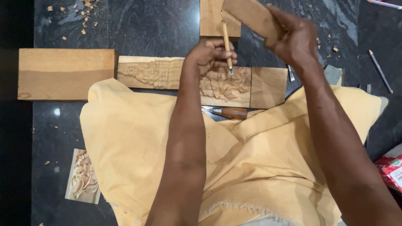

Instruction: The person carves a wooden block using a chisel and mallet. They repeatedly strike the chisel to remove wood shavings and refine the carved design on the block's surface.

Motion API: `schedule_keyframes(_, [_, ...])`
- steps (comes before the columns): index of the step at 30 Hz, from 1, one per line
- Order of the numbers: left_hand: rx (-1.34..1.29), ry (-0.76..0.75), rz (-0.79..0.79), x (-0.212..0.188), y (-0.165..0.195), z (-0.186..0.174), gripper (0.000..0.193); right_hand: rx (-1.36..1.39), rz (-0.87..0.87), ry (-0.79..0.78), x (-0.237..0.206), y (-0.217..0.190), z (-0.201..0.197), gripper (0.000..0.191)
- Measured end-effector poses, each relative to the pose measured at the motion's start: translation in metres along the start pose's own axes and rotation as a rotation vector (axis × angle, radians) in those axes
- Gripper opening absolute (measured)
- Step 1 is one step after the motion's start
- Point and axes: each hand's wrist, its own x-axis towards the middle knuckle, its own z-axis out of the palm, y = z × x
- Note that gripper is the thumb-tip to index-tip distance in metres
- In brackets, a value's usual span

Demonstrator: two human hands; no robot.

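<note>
Centre frame: I see the left hand (211,54) clamped on a chisel (227,46), tip on the carved panel (184,77). Upper right, the right hand (293,37) grips a wooden mallet (251,16).

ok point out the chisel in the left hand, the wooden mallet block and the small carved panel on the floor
chisel (226,44), head view, mid-handle
wooden mallet block (251,16), head view, flat face
small carved panel (83,176), head view, carved middle

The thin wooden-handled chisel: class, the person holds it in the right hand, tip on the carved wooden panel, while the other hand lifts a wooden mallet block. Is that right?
Not quite. The head view shows the thin wooden-handled chisel gripped in the left hand, its tip on the carved wooden panel. The right hand is the one that lifts the wooden mallet block.
</note>
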Motion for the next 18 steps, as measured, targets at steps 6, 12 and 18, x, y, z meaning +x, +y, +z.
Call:
schedule_keyframes(6, [0.169, 0.152, -0.01, 0.002, -0.006, 0.004, 0.018, -0.158, 0.045, -0.041, -0.003, 0.003, -0.012, 0.078])
schedule_keyframes(12, [0.216, 0.125, 0.003, 0.01, -0.01, 0.004, 0.023, -0.224, 0.051, -0.048, 0.003, -0.005, -0.008, 0.075])
schedule_keyframes(18, [0.356, 0.1, -0.002, 0.013, -0.009, 0.008, 0.023, -0.266, 0.032, -0.152, -0.001, -0.01, -0.011, 0.074])
